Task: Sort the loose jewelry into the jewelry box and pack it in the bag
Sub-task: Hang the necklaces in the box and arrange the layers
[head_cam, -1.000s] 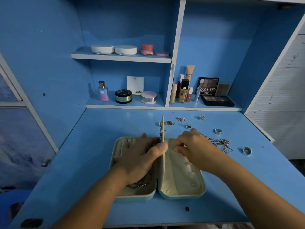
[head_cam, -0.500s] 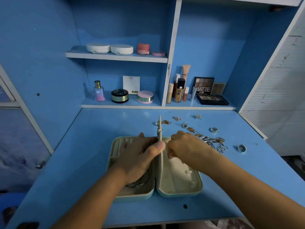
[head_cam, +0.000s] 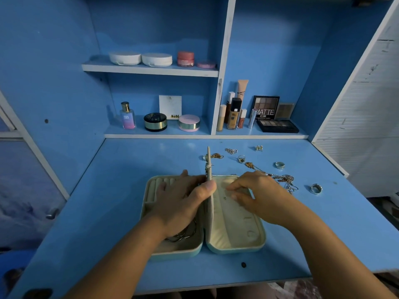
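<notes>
While open, long axis front-to-back — jewelry box [head_cam: 237, 248], divider [head_cam: 209, 167] in pinch of left hand [head_cam: 183, 203]; right hand [head_cam: 259, 197] — hold unclear.

Jewelry box [head_cam: 233, 231]: we see a matt, cream, cloth-like lining inside a smooth pale-green shell.
Middle flap [head_cam: 208, 160]: the same matt cream padding, we note.
Hoops [head_cam: 183, 236]: thin dark metal, faintly shiny.
Rings [head_cam: 279, 165]: polished silver-toned metal, catching the light.
Chains [head_cam: 285, 180]: fine metal, gold and silver tones, glinting.
Table [head_cam: 121, 180]: smooth blue-painted board with a dull sheen; we see small dark marks.
Jar [head_cam: 155, 122]: glossy black plastic, we think, with a metallic band.
Bottle [head_cam: 127, 117]: clear, glossy, with a shiny gold cap.
</notes>
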A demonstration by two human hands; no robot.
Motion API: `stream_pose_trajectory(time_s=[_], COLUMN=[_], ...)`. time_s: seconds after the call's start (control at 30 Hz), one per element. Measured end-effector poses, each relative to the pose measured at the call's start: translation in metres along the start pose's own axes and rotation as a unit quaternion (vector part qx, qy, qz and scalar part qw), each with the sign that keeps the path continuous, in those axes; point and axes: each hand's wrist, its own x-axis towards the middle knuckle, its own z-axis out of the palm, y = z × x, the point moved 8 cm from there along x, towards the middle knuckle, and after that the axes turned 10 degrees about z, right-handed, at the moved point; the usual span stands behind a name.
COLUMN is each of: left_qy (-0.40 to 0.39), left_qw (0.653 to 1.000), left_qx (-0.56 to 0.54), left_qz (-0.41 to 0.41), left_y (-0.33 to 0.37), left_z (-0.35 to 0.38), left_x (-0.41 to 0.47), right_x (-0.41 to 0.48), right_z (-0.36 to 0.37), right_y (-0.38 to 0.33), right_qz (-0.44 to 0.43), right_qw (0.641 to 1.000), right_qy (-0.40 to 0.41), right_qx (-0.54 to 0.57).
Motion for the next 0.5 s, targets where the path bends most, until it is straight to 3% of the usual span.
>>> stream_pose_trajectory(time_s=[0.07, 0.23, 0.3, 0.5], left_qy=[-0.001, -0.049, -0.08, -0.164], left_qw=[1.0, 0.998, 0.995, 0.975], left_qx=[0.002, 0.014, 0.034, 0.147], left_qz=[0.01, 0.039, 0.054, -0.019], left_y=[-0.001, 0.007, 0.009, 0.006], left_z=[0.0, 0.003, 0.003, 0.008], left_x=[0.001, -0.001, -0.003, -0.013], right_x=[-0.006, -0.019, -0.021, -0.02], right_z=[0.002, 0.01, 0.012, 0.01], right_y=[-0.004, -0.034, -0.035, -0.028], right_qz=[0.007, -0.038, -0.039, -0.029], right_qw=[1.0, 0.974, 0.973, 0.975], right_qy=[-0.007, -0.038, -0.034, -0.038], right_qx=[0.022, 0.219, 0.226, 0.217])
